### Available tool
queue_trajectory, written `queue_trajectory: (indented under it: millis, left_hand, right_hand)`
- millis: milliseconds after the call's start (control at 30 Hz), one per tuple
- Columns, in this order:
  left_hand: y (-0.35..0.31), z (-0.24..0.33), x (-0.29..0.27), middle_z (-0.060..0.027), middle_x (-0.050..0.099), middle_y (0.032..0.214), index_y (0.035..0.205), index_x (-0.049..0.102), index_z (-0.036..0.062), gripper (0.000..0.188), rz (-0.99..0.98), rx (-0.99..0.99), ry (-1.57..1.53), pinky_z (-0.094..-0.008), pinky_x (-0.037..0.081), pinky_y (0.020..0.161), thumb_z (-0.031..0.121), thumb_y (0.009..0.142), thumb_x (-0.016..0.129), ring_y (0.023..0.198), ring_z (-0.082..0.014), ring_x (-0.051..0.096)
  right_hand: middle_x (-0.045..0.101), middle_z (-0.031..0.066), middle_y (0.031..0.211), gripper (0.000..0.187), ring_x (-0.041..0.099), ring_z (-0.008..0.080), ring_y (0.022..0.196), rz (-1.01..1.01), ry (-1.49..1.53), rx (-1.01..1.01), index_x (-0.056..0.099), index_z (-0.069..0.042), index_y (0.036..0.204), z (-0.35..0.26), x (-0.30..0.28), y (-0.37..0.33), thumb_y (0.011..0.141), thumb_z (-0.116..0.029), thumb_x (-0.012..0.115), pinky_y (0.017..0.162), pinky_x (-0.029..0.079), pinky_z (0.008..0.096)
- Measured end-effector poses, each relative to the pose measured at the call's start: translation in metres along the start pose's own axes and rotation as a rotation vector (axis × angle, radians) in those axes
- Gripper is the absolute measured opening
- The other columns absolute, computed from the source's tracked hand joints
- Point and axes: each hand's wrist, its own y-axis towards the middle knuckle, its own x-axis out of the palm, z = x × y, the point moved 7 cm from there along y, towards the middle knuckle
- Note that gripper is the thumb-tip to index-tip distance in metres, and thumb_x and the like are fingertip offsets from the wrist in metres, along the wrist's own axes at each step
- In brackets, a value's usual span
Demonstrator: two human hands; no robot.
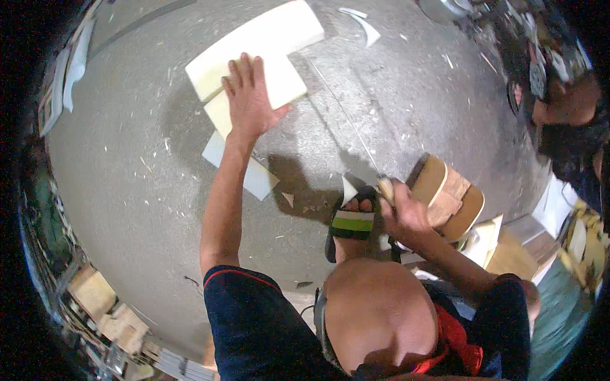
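My left hand (249,105) lies flat with its fingers spread on a pale yellow foam piece (283,82). A longer cream foam block (267,28) sits against that piece on its far side. Close to my body, my right hand (406,213) is closed round the light handle of a long thin-bladed knife (346,117). Its narrow blade points forward and left, ending a little to the right of the foam. A flat bluish-white foam sheet (257,178) lies beside my left forearm, partly hidden by it.
A brown padded piece with cream edges (471,213) stands beside my right hand. White scraps (365,30) lie on the grey floor (159,190). My sandalled foot (352,222) is near the knife handle. Another person (565,111) is at the far right. Wood pieces (121,327) lie lower left.
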Motion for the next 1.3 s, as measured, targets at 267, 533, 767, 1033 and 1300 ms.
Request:
queue_trajectory:
  millis: [267, 533, 767, 1033, 1300]
  left_hand:
    - [0.0, 0.003, -0.013, -0.0297, 0.014, 0.163, 0.157, 0.02, -0.0012, 0.131, -0.134, -0.046, -0.039, -0.0695, 0.018, 0.117, 0.05, 0.06, 0.091, 0.15, -0.0524, 0.014]
    - [0.024, -0.036, -0.025, -0.0248, 0.042, 0.151, 0.144, 0.05, 0.0053, 0.074, -0.123, -0.068, -0.268, -0.0655, 0.029, 0.112, 0.047, 0.087, 0.071, 0.14, -0.0466, 0.037]
    - [0.082, -0.07, -0.031, -0.0195, 0.065, 0.125, 0.133, 0.062, 0.009, 0.052, 0.464, -0.092, 0.245, -0.0624, 0.041, 0.101, 0.048, 0.1, 0.054, 0.119, -0.0374, 0.06]
    - [0.077, -0.078, -0.018, -0.0218, 0.068, 0.118, 0.131, 0.065, 0.0078, 0.054, 0.208, -0.3, 0.089, -0.059, 0.037, 0.106, 0.05, 0.099, 0.054, 0.115, -0.0375, 0.061]
    - [0.076, -0.072, -0.008, -0.0172, 0.055, 0.141, 0.144, 0.053, 0.0087, 0.052, 0.295, -0.16, 0.049, -0.0655, 0.024, 0.117, 0.04, 0.103, 0.051, 0.137, -0.038, 0.045]
  right_hand:
    - [0.064, 0.0316, 0.095, 0.033, 0.066, 0.0505, 0.078, 0.22, 0.098, -0.183, 0.046, 0.003, 0.12, -0.07, 0.035, 0.12, 0.094, -0.011, 0.061, 0.066, 0.055, 0.0558]
    - [0.064, 0.0294, 0.088, 0.027, 0.067, 0.0489, 0.073, 0.245, 0.065, -0.205, 0.046, 0.002, 0.111, -0.07, 0.037, 0.141, 0.094, -0.013, 0.061, 0.062, 0.054, 0.0564]
    - [0.064, 0.0312, 0.086, 0.027, 0.067, 0.0486, 0.071, 0.225, 0.101, -0.219, 0.046, 0.003, 0.112, -0.073, 0.037, 0.143, 0.095, -0.011, 0.061, 0.061, 0.053, 0.0558]
    - [0.064, 0.0315, 0.089, 0.032, 0.067, 0.0489, 0.075, 0.222, 0.107, -0.223, 0.046, 0.005, 0.119, -0.073, 0.038, 0.145, 0.094, -0.01, 0.061, 0.064, 0.054, 0.0549]
    - [0.064, 0.0315, 0.091, 0.033, 0.068, 0.049, 0.078, 0.223, 0.061, -0.211, 0.046, 0.004, 0.119, -0.072, 0.033, 0.148, 0.094, -0.011, 0.061, 0.065, 0.055, 0.0545]
